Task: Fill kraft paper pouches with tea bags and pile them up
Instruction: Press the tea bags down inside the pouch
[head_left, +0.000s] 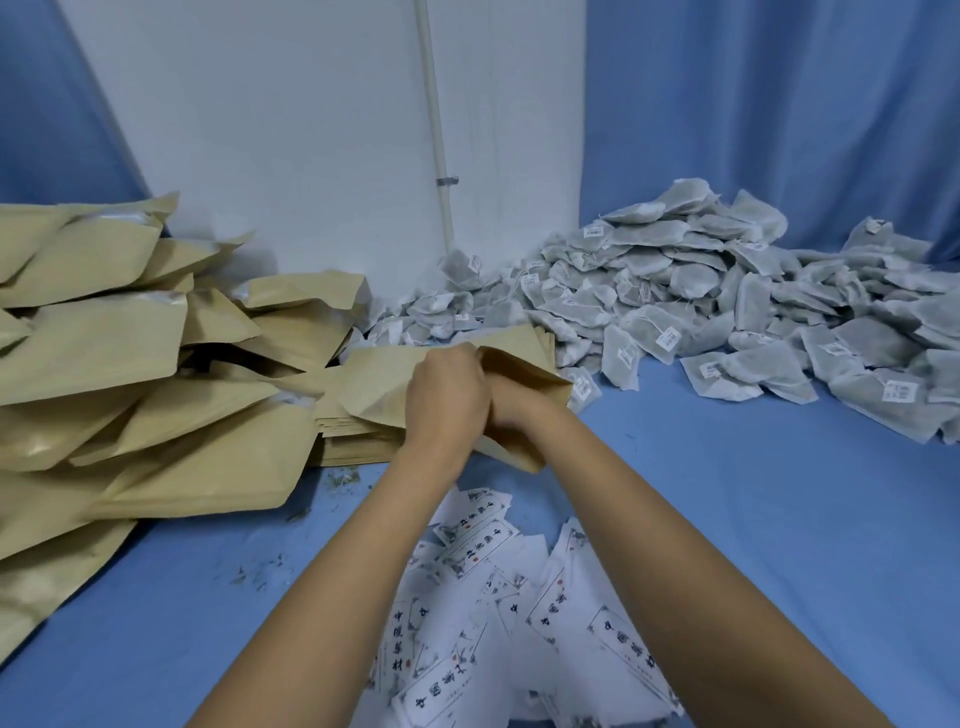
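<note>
We judge the step in hand to be opening a fresh kraft paper pouch (519, 371) — our left hand (449, 397) is closed over its mouth edge, and our right hand (501, 402) sits mostly hidden behind the left, seemingly pinching the other side of the paper, though we cannot tell its grip for sure. The pouch is held just above the flat stack of empty pouches (358, 431), near the middle of the blue table cover (753, 519). No tea bag is in either hand, so filling has not yet begun. Next, we think, the mouth must be spread wide and one hand freed to reach right, to the heap of tea bags (701, 306), which lies well within the far right corner. The pile of filled pouches (114, 364) crowds the left side — its lower pouches lean toward the near edge. Loose printed labels (498, 623) lie scattered beneath our forearms, so the clearest room for moving is the bare cloth to the right.
</note>
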